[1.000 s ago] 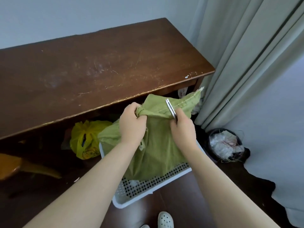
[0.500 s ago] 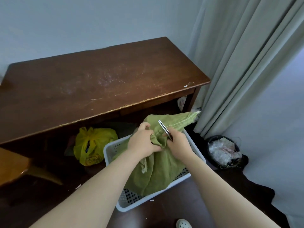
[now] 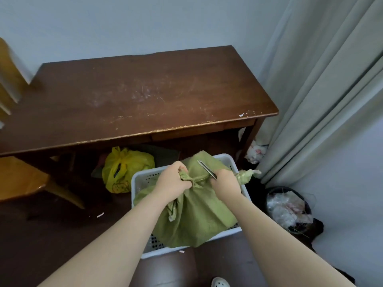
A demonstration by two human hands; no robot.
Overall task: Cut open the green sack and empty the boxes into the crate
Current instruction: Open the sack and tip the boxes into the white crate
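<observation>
Gripping the tied neck of the green sack (image 3: pixel 192 214), the left hand (image 3: pixel 173 181) is fisted tight on the bunched cloth, w/ the right hand (image 3: pixel 224 183) just beside it at 3 o'clock, closed round a slim metal cutter (image 3: pixel 206 168) whose blade end points up toward 11 o'clock, over the sack's top. Sack sits inside the white crate (image 3: pixel 137 179) on the floor, its bottom corner spilling over the near rim at 6 o'clock. No boxes visible; presumably inside the sack.

Risks, as I judge them: blade works v. close to the left knuckles, so a slip off the knot could nick them. Woven cloth is slack and bunched, so it may fold instead of cutting unless pulled taut. A deep cut could score whatever is inside.

Room: table (image 3: pixel 145 96) edge overhangs at 12 o'clock, near the crate's far rim, so lifting the sack high to tip it may meet the underside. Yellow bag (image 3: pixel 124 168) lies at 9-10 o'clock, bin (image 3: pixel 288 208) at 3 o'clock, curtain (image 3: pixel 321 90) at 1-2 o'clock. Open floor is mostly at 6-8 o'clock, toward the person.
</observation>
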